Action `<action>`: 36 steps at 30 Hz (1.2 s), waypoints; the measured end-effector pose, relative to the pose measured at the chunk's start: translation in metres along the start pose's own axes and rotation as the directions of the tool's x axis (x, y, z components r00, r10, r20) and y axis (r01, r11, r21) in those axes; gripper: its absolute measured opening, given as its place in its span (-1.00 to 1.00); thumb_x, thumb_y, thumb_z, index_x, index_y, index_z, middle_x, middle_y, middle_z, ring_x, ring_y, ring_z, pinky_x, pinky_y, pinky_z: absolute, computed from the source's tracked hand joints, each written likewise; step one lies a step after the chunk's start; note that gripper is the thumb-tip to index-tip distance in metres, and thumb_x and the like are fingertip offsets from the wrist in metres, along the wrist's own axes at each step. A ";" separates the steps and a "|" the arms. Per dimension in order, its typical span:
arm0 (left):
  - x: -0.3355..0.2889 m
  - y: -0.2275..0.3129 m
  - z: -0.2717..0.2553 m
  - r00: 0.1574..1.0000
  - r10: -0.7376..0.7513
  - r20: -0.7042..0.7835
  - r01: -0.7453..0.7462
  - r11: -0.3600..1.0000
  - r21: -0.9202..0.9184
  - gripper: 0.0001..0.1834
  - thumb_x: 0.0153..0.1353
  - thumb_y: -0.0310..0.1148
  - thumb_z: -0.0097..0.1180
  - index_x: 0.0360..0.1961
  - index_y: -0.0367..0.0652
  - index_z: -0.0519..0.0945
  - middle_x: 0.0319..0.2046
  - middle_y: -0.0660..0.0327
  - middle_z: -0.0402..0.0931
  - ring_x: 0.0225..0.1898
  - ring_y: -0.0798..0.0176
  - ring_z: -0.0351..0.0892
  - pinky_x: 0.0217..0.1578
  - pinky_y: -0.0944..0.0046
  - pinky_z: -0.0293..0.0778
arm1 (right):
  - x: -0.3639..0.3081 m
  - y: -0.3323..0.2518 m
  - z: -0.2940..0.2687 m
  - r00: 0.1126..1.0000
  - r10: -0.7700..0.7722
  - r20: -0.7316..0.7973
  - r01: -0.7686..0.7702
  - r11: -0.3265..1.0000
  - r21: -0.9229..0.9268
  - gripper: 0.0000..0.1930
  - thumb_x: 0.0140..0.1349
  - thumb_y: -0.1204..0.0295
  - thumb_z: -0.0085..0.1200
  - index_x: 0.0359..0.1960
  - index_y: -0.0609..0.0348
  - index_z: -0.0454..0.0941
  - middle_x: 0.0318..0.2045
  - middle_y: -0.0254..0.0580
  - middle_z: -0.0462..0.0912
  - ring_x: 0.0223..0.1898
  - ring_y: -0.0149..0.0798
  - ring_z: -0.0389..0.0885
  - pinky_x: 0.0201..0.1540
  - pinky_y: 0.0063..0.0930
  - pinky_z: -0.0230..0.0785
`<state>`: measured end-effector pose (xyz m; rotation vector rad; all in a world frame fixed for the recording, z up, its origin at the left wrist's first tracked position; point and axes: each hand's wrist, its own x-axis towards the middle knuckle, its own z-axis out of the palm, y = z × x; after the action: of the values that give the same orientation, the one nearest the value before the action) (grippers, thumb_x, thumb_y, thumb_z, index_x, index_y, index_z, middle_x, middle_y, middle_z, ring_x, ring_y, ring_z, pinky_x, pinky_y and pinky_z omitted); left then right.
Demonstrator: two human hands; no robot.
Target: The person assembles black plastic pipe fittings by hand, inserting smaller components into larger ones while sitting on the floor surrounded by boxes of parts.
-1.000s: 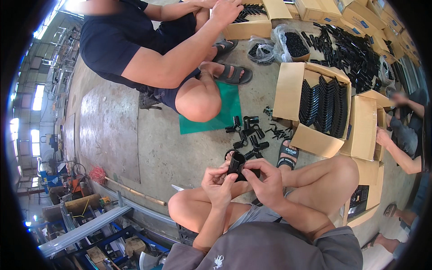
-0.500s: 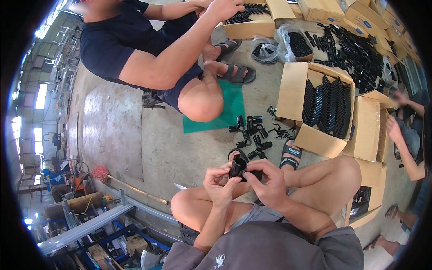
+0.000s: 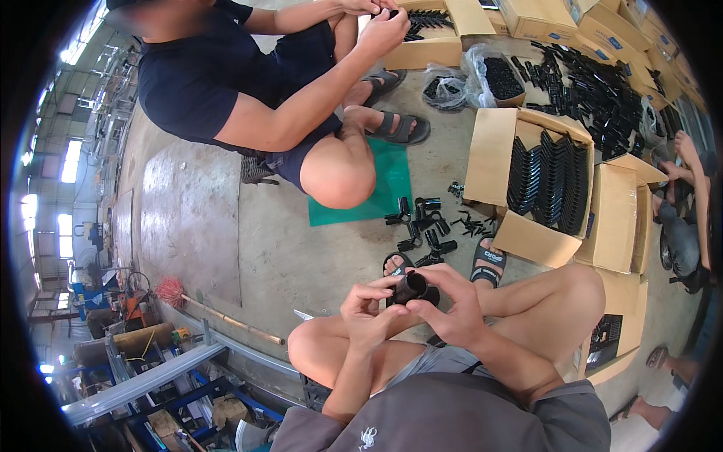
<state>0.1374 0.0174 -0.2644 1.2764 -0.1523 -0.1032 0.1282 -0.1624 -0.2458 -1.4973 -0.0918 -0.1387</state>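
Observation:
Between my hands, above my lap, is a black tubular pipe fitting (image 3: pixel 411 286) with its round open end tilted up. The fingers and thumb of my left hand (image 3: pixel 367 313) are closed on its left side. My right hand (image 3: pixel 454 307) grips the opposite side, thumb near the open end. The fingers cover part of the fitting, so its full shape is hidden. Several similar black fittings (image 3: pixel 431 239) lie on the floor beyond my feet, with thin black bolts (image 3: pixel 474 223) and small metal pieces (image 3: pixel 456 188) beside them.
An open cardboard box (image 3: pixel 527 235) with rows of black parts stands ahead right. Beyond it lies a heap of black parts (image 3: pixel 591 94). A co-worker (image 3: pixel 256 105) sits ahead left by a green sheet (image 3: pixel 327 211). Another person's arms (image 3: pixel 697 177) show far right. Metal rails (image 3: pixel 158 380) lie left.
The fitting has turned in my hands: its open end, more upright before, now tips toward me. My right fingers have shifted up around it. The co-worker's hands have also moved.

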 end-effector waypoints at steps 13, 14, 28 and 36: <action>0.016 0.045 -0.003 0.967 -0.020 0.253 -0.138 0.796 0.590 -0.46 -0.15 -0.60 0.43 -0.04 -0.25 0.62 -0.06 0.05 0.66 0.00 0.08 0.65 0.04 0.19 0.54 | -0.001 -0.011 -0.002 0.952 -0.296 0.073 0.304 0.905 -0.297 -0.52 -0.09 0.55 0.31 -0.03 0.25 0.57 -0.22 -0.10 0.59 -0.26 -0.08 0.60 -0.23 -0.29 0.45; 0.020 0.051 0.003 0.961 -0.015 0.277 -0.168 0.763 0.624 -0.47 -0.15 -0.60 0.42 -0.04 -0.24 0.62 -0.08 0.06 0.67 -0.03 0.10 0.67 0.02 0.21 0.55 | 0.000 -0.011 -0.002 0.941 -0.329 0.084 0.339 0.888 -0.311 -0.51 -0.13 0.57 0.31 -0.04 0.25 0.57 -0.21 -0.11 0.59 -0.26 -0.08 0.59 -0.24 -0.31 0.45; 0.032 0.062 -0.002 0.913 0.045 0.406 -0.353 0.587 0.728 -0.51 -0.19 -0.57 0.37 -0.11 -0.22 0.63 -0.16 0.10 0.68 -0.18 0.10 0.71 -0.20 0.24 0.61 | 0.010 -0.005 -0.011 0.915 -0.388 0.109 0.402 0.871 -0.281 -0.55 -0.04 0.50 0.33 -0.03 0.20 0.58 -0.17 -0.16 0.60 -0.14 -0.10 0.58 -0.05 -0.26 0.43; 0.036 0.052 -0.006 0.918 0.079 0.389 -0.361 0.570 0.738 -0.43 -0.21 -0.60 0.37 -0.03 -0.21 0.62 -0.12 0.06 0.66 -0.14 0.07 0.69 -0.11 0.24 0.58 | 0.009 0.004 -0.005 0.961 -0.276 0.008 0.270 0.931 -0.248 -0.75 -0.03 0.59 0.34 -0.26 0.21 0.66 -0.23 -0.17 0.63 -0.15 -0.12 0.59 -0.07 -0.32 0.45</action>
<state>0.1737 0.0322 -0.2138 2.1456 -0.7126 -0.0094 0.1373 -0.1674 -0.2487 -1.7259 -0.2701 -0.4080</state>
